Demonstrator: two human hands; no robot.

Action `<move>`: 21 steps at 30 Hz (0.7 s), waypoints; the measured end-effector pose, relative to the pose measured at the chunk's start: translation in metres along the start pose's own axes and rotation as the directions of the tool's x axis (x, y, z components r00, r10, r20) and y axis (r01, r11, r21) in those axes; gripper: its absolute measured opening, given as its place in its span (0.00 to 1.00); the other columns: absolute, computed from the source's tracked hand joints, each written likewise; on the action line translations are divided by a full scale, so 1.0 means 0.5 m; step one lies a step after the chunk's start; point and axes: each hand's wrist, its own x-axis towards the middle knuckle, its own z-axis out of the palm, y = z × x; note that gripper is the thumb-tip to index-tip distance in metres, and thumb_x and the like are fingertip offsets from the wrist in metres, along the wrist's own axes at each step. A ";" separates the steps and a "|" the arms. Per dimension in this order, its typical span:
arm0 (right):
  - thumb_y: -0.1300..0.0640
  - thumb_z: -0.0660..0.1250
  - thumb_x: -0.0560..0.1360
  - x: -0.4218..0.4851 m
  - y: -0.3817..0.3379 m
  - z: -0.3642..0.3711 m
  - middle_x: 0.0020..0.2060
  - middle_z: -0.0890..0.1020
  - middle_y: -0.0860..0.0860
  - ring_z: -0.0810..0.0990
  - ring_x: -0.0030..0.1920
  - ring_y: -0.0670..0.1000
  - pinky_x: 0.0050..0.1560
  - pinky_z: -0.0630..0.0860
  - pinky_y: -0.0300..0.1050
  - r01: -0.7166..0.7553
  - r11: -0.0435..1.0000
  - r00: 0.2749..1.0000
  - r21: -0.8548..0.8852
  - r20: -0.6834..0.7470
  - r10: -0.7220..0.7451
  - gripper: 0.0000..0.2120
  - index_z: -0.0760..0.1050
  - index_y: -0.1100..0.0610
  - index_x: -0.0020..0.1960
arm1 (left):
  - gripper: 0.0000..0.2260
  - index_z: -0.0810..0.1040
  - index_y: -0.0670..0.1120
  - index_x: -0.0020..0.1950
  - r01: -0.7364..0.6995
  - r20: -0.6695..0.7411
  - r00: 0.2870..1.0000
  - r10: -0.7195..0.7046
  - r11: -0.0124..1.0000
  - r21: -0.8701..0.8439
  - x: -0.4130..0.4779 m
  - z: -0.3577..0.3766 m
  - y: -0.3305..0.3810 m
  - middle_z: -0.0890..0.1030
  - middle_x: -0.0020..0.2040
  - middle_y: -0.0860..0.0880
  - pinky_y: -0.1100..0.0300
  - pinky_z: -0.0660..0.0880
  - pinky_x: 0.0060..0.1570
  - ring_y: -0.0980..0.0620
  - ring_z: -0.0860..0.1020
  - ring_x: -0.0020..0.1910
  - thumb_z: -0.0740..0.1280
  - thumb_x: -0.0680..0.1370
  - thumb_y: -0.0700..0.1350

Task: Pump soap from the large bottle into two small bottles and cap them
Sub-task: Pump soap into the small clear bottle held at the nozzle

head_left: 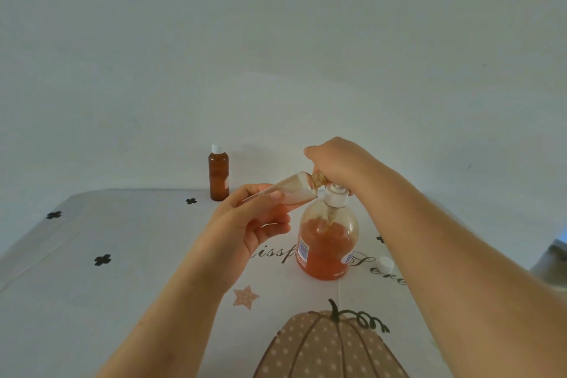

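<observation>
The large clear bottle (pixel 325 242) of orange soap stands upright mid-table with a white pump head (pixel 336 195). My right hand (pixel 334 164) sits on top of the pump, fingers curled down over it. My left hand (pixel 260 218) holds a small uncapped bottle (pixel 291 190) tilted on its side, its threaded mouth up against the pump's nozzle. A second small amber bottle (pixel 219 175) with a white cap stands upright at the table's far edge. A loose white cap (pixel 385 263) lies to the right of the large bottle.
The table (pixel 92 301) wears a white cloth printed with black flowers, lettering, a star and a large pumpkin at the near edge. A plain pale wall rises behind it. The table's right edge drops off near my right forearm.
</observation>
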 end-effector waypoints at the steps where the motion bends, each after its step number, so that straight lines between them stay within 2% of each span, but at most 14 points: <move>1: 0.56 0.58 0.77 -0.001 0.004 0.002 0.47 0.84 0.56 0.77 0.39 0.56 0.52 0.77 0.50 0.001 1.000 1.000 0.020 -0.009 -0.001 0.16 0.83 0.61 0.46 | 0.15 0.78 0.37 0.53 0.002 -0.002 1.000 -0.002 1.000 -0.003 0.001 -0.001 -0.001 0.82 0.47 0.38 0.57 0.81 0.41 0.47 0.82 0.40 0.71 0.70 0.42; 5: 0.58 0.56 0.81 0.002 0.022 0.016 0.48 0.80 0.57 0.75 0.44 0.55 0.55 0.78 0.54 0.042 0.989 0.997 0.144 -0.068 -0.032 0.14 0.79 0.62 0.55 | 0.13 0.78 0.38 0.51 0.013 -0.004 1.000 -0.013 1.000 0.008 0.008 -0.005 -0.007 0.82 0.48 0.36 0.58 0.80 0.40 0.47 0.81 0.39 0.71 0.69 0.42; 8: 0.51 0.57 0.78 0.021 0.032 0.026 0.41 0.81 0.54 0.76 0.37 0.54 0.47 0.75 0.49 0.008 0.990 0.999 0.141 -0.051 -0.001 0.17 0.81 0.59 0.48 | 0.13 0.78 0.38 0.51 0.025 -0.015 1.000 -0.025 1.000 0.014 0.012 -0.008 -0.010 0.81 0.45 0.37 0.59 0.80 0.39 0.47 0.81 0.39 0.71 0.69 0.41; 10: 0.50 0.56 0.76 0.031 0.032 0.032 0.40 0.82 0.55 0.75 0.35 0.54 0.47 0.75 0.48 0.002 0.988 0.999 0.156 -0.037 0.004 0.18 0.81 0.60 0.46 | 0.14 0.77 0.37 0.54 0.025 -0.005 1.000 -0.025 1.000 0.012 0.012 -0.009 -0.012 0.81 0.50 0.33 0.59 0.80 0.40 0.46 0.81 0.41 0.70 0.70 0.41; 13: 0.50 0.56 0.76 0.030 0.032 0.031 0.43 0.84 0.55 0.75 0.35 0.54 0.45 0.74 0.48 -0.003 0.988 1.000 0.152 -0.031 0.008 0.18 0.81 0.60 0.46 | 0.15 0.77 0.37 0.55 0.019 -0.014 1.000 -0.018 1.000 0.013 0.012 -0.010 -0.012 0.81 0.52 0.32 0.58 0.80 0.41 0.45 0.80 0.43 0.70 0.71 0.41; 15: 0.51 0.56 0.75 0.027 0.031 0.029 0.40 0.83 0.54 0.74 0.34 0.54 0.44 0.73 0.47 -0.017 0.988 0.999 0.151 -0.026 0.021 0.18 0.82 0.60 0.47 | 0.15 0.77 0.36 0.55 0.014 -0.013 1.000 -0.014 1.000 0.027 0.011 -0.009 -0.011 0.81 0.52 0.31 0.58 0.80 0.41 0.45 0.80 0.43 0.72 0.71 0.40; 18: 0.52 0.57 0.74 0.019 0.024 0.025 0.38 0.81 0.52 0.74 0.34 0.53 0.42 0.72 0.46 -0.032 0.988 0.999 0.152 -0.010 0.034 0.18 0.82 0.60 0.48 | 0.16 0.77 0.37 0.55 0.002 -0.013 1.000 -0.001 0.999 0.035 0.009 -0.007 -0.009 0.79 0.58 0.28 0.58 0.80 0.42 0.46 0.81 0.41 0.73 0.71 0.40; 21: 0.57 0.58 0.75 0.015 0.022 0.021 0.43 0.81 0.53 0.73 0.37 0.53 0.40 0.70 0.45 -0.030 0.990 1.000 0.138 0.009 0.029 0.15 0.81 0.63 0.49 | 0.17 0.77 0.37 0.55 -0.003 -0.004 1.000 0.003 1.000 0.030 0.005 -0.004 -0.006 0.80 0.56 0.29 0.58 0.80 0.42 0.47 0.81 0.41 0.71 0.70 0.42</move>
